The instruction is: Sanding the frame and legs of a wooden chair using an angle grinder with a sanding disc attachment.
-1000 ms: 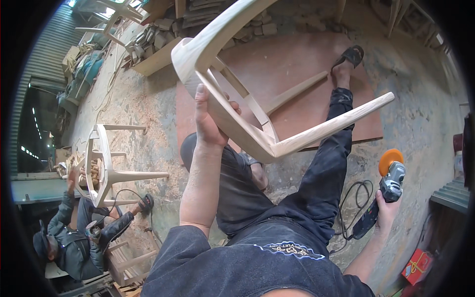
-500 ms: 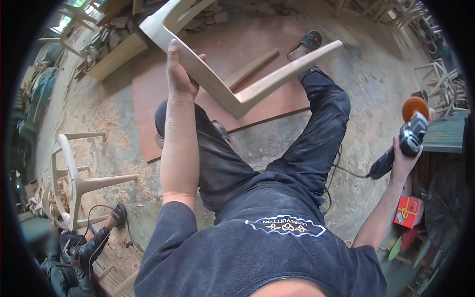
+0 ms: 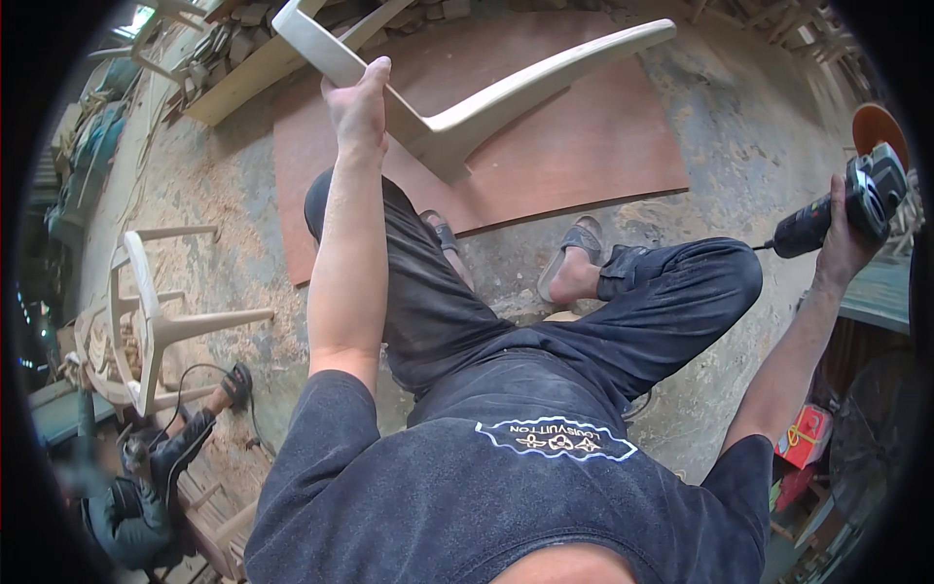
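My left hand [image 3: 360,112] is closed around one rail of a pale wooden chair frame [image 3: 525,88], holding it up in front of my knees. From that rail a long curved arm reaches to the right, and other parts run out past the far edge of the picture. Out at the far right, my right hand [image 3: 844,243] grips an angle grinder [image 3: 812,224] with a dark body and silver head. Its orange disc [image 3: 880,136] points away from me and is well apart from the wood.
Under the frame a reddish board [image 3: 603,161] lies on the dusty floor. Another wooden chair frame [image 3: 151,321] stands at the left, near a seated person [image 3: 136,506]. Wood offcuts [image 3: 229,44] lie at the far left. At right are a greenish table [image 3: 880,292] and red box [image 3: 806,436].
The chair frame has turned and moved farther from me in my left hand. My right hand has carried the grinder up and rightward. My right foot has come nearer, its knee swinging out right.
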The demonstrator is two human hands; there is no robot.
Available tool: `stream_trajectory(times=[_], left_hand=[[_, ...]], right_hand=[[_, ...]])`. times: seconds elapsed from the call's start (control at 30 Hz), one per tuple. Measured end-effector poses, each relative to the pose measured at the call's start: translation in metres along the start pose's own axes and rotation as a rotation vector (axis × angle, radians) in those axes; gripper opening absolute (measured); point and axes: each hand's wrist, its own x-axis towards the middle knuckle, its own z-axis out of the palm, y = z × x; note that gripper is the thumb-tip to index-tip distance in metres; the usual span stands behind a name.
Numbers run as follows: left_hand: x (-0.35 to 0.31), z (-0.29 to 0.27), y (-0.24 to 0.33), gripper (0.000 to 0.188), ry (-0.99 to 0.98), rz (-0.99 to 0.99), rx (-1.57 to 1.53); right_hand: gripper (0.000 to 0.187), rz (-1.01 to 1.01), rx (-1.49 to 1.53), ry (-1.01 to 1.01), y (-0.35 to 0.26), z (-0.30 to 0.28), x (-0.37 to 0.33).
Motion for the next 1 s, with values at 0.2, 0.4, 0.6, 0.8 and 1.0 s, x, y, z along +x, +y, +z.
stream_trajectory(times=[0.2,0.4,0.6,0.8,1.0], left_hand=[[0.029,0.004,0.014,0.052,0.024,-0.101,0.04],[0.09,-0.015,0.014,0.052,0.047,-0.256,0.135],[0.116,-0.021,0.014,0.044,-0.01,-0.311,0.117],[0.086,-0.038,0.016,0.058,-0.083,-0.262,-0.027],[0.056,-0.031,-0.001,0.065,-0.238,-0.2,-0.45]], right_hand=[[0.052,0.069,0.117,-0.047,0.037,0.066,-0.009],[0.047,0.204,0.217,-0.011,0.05,0.116,-0.02],[0.051,0.387,0.17,-0.173,0.083,0.167,-0.062],[0.059,0.472,0.049,-0.884,0.061,0.247,-0.123],[0.072,0.62,0.322,-1.188,0.063,0.36,-0.213]])
